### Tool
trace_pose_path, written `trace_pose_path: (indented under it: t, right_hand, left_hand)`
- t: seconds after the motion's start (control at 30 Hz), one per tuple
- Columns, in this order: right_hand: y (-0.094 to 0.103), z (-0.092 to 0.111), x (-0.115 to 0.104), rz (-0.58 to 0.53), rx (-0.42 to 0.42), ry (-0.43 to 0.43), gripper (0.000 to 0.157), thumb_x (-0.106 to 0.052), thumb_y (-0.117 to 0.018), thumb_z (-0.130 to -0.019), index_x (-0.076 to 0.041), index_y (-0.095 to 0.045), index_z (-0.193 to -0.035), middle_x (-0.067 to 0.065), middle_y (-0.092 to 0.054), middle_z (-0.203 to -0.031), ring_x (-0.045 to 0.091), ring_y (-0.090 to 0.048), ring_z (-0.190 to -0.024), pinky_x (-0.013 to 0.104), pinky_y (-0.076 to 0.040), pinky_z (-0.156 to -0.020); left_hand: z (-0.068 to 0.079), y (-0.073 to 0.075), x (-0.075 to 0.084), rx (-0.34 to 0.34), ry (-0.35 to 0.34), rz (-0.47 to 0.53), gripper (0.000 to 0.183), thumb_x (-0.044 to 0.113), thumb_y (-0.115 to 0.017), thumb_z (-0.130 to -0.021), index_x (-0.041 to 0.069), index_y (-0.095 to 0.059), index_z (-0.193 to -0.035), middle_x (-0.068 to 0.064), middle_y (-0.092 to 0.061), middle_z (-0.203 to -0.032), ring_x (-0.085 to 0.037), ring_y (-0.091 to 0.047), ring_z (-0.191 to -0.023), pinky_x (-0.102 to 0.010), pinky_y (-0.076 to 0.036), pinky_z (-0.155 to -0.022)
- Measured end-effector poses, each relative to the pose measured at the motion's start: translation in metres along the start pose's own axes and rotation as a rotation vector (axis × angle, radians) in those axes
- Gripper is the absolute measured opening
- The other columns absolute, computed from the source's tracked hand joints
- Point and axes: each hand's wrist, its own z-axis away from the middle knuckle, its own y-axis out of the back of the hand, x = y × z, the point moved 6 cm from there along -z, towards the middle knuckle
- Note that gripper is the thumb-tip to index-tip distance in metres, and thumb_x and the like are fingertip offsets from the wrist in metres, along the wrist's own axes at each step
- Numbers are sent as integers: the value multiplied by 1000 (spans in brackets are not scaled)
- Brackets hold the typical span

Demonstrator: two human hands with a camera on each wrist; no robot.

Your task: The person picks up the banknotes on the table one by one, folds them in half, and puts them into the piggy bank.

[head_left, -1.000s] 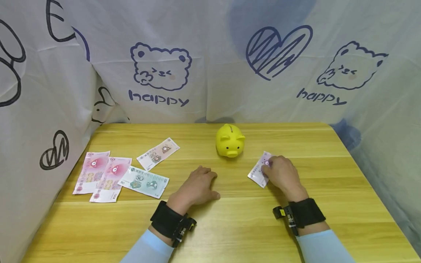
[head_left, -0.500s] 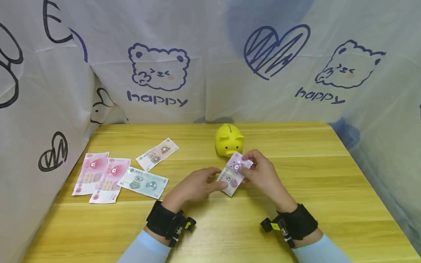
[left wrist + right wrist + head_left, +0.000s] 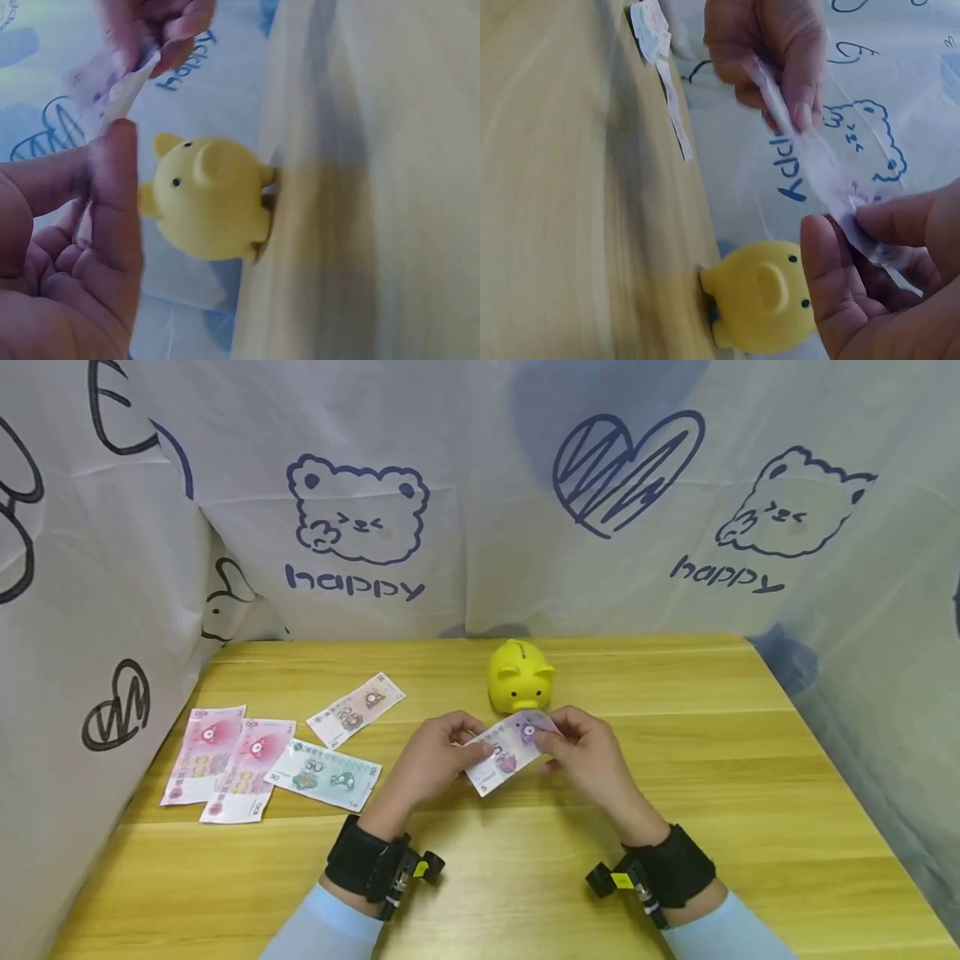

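Observation:
A purple 5 banknote (image 3: 510, 752) is stretched between both hands, raised over the table in front of the yellow piggy bank (image 3: 519, 681). My left hand (image 3: 431, 760) pinches its left end between thumb and fingers. At the other end, my right hand (image 3: 588, 756) grips the note with the thumb on top. From the right wrist the banknote (image 3: 817, 165) appears nearly edge-on and slightly bent. The piggy bank (image 3: 214, 199) stands upright on its feet behind the note, its slot on top of its back.
On the left of the wooden table (image 3: 675, 877) lie two pink 100 notes, one (image 3: 202, 756) partly under the other (image 3: 251, 768). A green 50 note (image 3: 322, 777) overlaps the second, and a brown 20 note (image 3: 356, 710) lies behind. A printed cloth (image 3: 495, 568) hangs behind the table.
My right hand has picked up the purple banknote and brought it left to the middle. My left hand has taken its other end, and the note has turned towards level.

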Motion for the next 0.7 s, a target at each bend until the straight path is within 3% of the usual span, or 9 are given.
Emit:
trace_pose_path:
  t: [0.17, 0.43, 0.63, 0.7]
  right_hand:
    - [2, -1, 2, -7, -79, -31, 18, -14, -66, -91, 3, -66, -96, 24, -68, -89, 35, -67, -72, 49, -60, -63]
    - [4, -1, 2, -42, -123, -76, 23, -18, -64, -94, 4, -69, -95, 20, -68, -75, 28, -66, -63, 44, -61, -59]
    - [5, 0, 1, -74, -76, -63, 25, -21, -64, -94, 3, -68, -92, 26, -66, -78, 27, -64, -60, 40, -60, -54]
    - [6, 1, 0, -83, -44, -60, 25, -22, -64, -94, 2, -68, -92, 30, -65, -81, 26, -64, -60, 41, -60, -55]
  left_hand:
    - [1, 19, 0, 48, 23, 104, 11, 24, -72, -87, 18, -70, -96, -8, -68, -87, -23, -63, -70, -49, -58, -65]
    - [4, 35, 2, 92, 52, 213, 16, 25, -73, -87, 12, -71, -96, -11, -71, -88, -24, -64, -69, -39, -59, -64]
    - [1, 35, -1, 178, 21, 276, 21, 28, -73, -87, 12, -69, -99, -13, -70, -87, -24, -64, -68, -33, -58, -59]
    - [2, 32, 0, 163, 18, 318, 23, 27, -71, -88, 13, -67, -106, -13, -71, -89, -26, -66, -73, -33, -58, -61]
